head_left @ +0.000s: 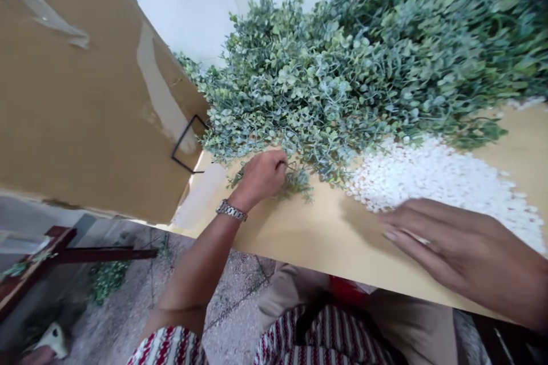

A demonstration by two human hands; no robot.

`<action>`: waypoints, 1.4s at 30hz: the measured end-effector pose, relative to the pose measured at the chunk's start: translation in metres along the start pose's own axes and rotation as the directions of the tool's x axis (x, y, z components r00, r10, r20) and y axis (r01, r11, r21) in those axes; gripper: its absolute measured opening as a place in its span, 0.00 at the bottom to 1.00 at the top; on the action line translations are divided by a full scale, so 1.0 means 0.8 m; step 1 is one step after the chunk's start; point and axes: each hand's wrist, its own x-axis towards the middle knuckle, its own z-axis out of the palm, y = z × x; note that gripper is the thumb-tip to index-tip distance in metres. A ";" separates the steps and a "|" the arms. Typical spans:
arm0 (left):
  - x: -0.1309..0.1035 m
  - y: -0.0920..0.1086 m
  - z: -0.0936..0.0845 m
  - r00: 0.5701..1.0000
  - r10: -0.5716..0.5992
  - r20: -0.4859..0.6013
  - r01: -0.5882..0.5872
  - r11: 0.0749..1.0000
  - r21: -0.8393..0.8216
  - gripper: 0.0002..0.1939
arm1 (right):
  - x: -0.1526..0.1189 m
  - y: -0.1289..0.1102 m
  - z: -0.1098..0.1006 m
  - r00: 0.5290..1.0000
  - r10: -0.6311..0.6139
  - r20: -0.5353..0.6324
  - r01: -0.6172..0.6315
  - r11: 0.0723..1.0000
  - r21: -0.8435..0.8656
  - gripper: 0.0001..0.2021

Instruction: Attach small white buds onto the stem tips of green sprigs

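My left hand (263, 174), with a metal watch on its wrist, is closed around the thin stem of a green artificial leaf sprig (297, 181), low over the tan tabletop (295, 228). Leaves show on both sides of the fist. My right hand (454, 234) is at the near edge of a spread of small white pieces (432, 174). Its fingers are pressed together against the thumb in a pinch. What they hold, if anything, I cannot make out. A large heap of artificial greenery (342, 74) lies just beyond both hands.
A big cardboard box (81, 85) stands at the left, with clear tape on it and a black wire frame (184, 145) against its side. A dark red wooden frame (64, 254) and loose leaves are on the speckled floor (240, 291). White tiles (188, 11) lie behind the heap.
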 end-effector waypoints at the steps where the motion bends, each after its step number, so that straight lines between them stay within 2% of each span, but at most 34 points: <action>1: -0.001 -0.001 -0.001 1.000 0.002 -0.023 -0.002 0.999 -0.033 0.09 | 0.025 -0.002 0.007 0.996 -0.059 0.068 0.066 0.992 -0.107 0.09; 2: -0.004 -0.002 -0.002 0.999 0.002 -0.054 -0.005 0.999 -0.051 0.10 | 0.049 -0.003 0.015 0.991 -0.119 0.058 0.128 0.970 -0.206 0.10; 3: -0.008 -0.002 -0.004 0.995 -0.006 -0.102 -0.003 0.997 -0.082 0.10 | 0.071 -0.003 0.024 0.984 -0.148 0.098 0.170 0.947 -0.272 0.12; 5: -0.020 0.001 -0.009 0.970 -0.062 -0.234 0.008 0.975 -0.222 0.09 | 0.110 0.001 0.045 0.959 -0.159 0.236 0.236 0.908 -0.347 0.14; 7: -0.033 0.006 -0.014 0.922 -0.168 -0.349 -0.006 0.895 -0.446 0.07 | 0.138 0.008 0.063 0.942 -0.149 0.301 0.264 0.884 -0.386 0.13; 9: -0.045 0.010 -0.017 0.873 -0.279 -0.399 -0.048 0.766 -0.641 0.07 | 0.154 0.015 0.073 0.945 -0.130 0.300 0.242 0.895 -0.374 0.13; 12: -0.060 0.016 -0.014 0.840 -0.388 -0.379 -0.065 0.622 -0.781 0.03 | 0.156 0.013 0.070 0.976 -0.118 0.181 0.151 0.972 -0.182 0.14; 15: -0.071 0.023 -0.001 0.825 -0.462 -0.325 -0.062 0.497 -0.865 0.02 | 0.142 -0.001 0.055 0.998 0.017 0.060 -0.024 0.993 0.120 0.14; 17: -0.075 0.030 0.011 0.814 -0.484 -0.321 -0.090 0.440 -0.893 0.03 | 0.131 -0.013 0.048 0.991 0.113 0.078 -0.130 0.952 0.275 0.13; 20: -0.078 0.046 0.026 0.806 -0.476 -0.352 -0.161 0.396 -0.904 0.04 | 0.117 -0.026 0.047 0.976 0.167 0.143 -0.211 0.893 0.399 0.15; 23: -0.079 0.065 0.038 0.806 -0.466 -0.366 -0.202 0.365 -0.909 0.05 | 0.105 -0.033 0.051 0.962 0.188 0.197 -0.263 0.826 0.498 0.16; 25: -0.082 0.076 0.045 0.807 -0.472 -0.355 -0.202 0.345 -0.917 0.05 | 0.097 -0.036 0.052 0.941 0.205 0.268 -0.327 0.748 0.577 0.14; 28: -0.092 0.087 0.055 0.839 -0.457 -0.296 -0.162 0.310 -0.937 0.05 | 0.081 -0.037 0.048 0.897 0.254 0.363 -0.437 0.638 0.634 0.10; 31: -0.102 0.091 0.063 0.913 -0.378 -0.155 -0.065 0.240 -0.969 0.01 | 0.064 -0.036 0.036 0.877 0.340 0.339 -0.480 0.660 0.579 0.06; 33: -0.107 0.092 0.066 0.945 -0.321 -0.065 -0.001 0.194 -0.981 0.03 | 0.053 -0.036 0.026 0.872 0.377 0.312 -0.489 0.699 0.522 0.05; 35: -0.108 0.094 0.068 0.960 -0.281 0.001 0.067 0.226 -0.972 0.05 | 0.045 -0.036 0.017 0.854 0.406 0.324 -0.519 0.692 0.501 0.04; 36: -0.107 0.096 0.067 0.967 -0.254 0.023 0.099 0.290 -0.952 0.06 | 0.042 -0.036 0.014 0.837 0.425 0.345 -0.547 0.665 0.508 0.04; 38: -0.103 0.099 0.066 0.988 -0.150 0.026 0.099 0.503 -0.859 0.09 | 0.037 -0.034 0.009 0.798 0.453 0.398 -0.603 0.586 0.542 0.04; 40: -0.100 0.103 0.064 1.000 0.027 -0.013 -0.028 0.699 -0.714 0.08 | 0.032 -0.030 0.007 0.764 0.468 0.444 -0.644 0.518 0.563 0.04; 42: -0.098 0.105 0.064 0.979 0.200 -0.035 -0.180 0.774 -0.607 0.07 | 0.027 -0.025 0.008 0.744 0.479 0.465 -0.667 0.496 0.556 0.05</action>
